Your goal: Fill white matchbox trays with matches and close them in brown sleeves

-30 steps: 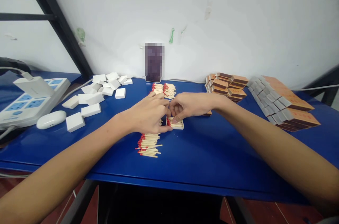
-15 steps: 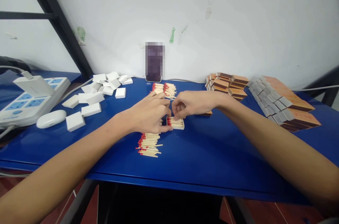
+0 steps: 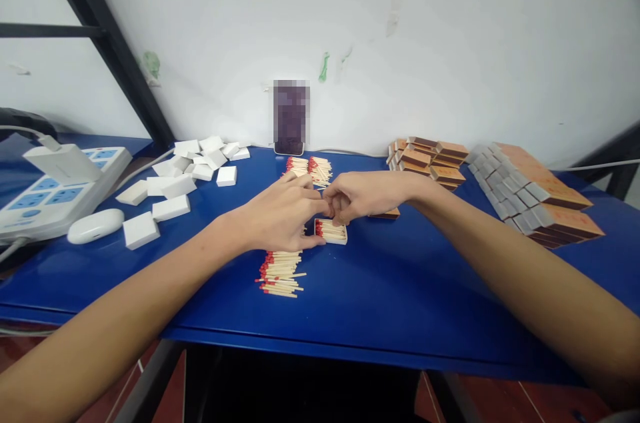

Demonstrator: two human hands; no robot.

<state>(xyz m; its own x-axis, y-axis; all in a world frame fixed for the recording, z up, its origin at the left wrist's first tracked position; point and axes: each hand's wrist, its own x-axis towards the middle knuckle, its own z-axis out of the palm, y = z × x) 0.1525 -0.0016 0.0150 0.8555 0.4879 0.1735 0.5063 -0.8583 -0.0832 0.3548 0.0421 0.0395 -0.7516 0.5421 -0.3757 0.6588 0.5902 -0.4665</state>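
A small white matchbox tray [image 3: 341, 241] lies on the blue table, filled with red-tipped matches [image 3: 332, 230]. My left hand [image 3: 284, 213] grips the tray's left end, its thumb at the near corner and its fingers over the far side. Curled in a pinch just above the tray's far edge is my right hand [image 3: 353, 198]; what its fingertips hold, if anything, is hidden. A loose heap of matches [image 3: 281, 274] spreads below my left hand, partly covered by it. Behind both hands lie two more match bunches [image 3: 319, 171].
White matchbox trays [image 3: 173, 186] are scattered at the left, near a power strip [image 3: 107, 166] and a white rounded case [image 3: 96, 226]. Orange matchbox sleeves [image 3: 433, 160] and a larger matchbox stack [image 3: 540, 196] stand at the right. A phone [image 3: 291, 116] leans on the wall.
My right fingers have shifted very slightly above the tray, so a little more of its matches shows. My left hand stays in place.
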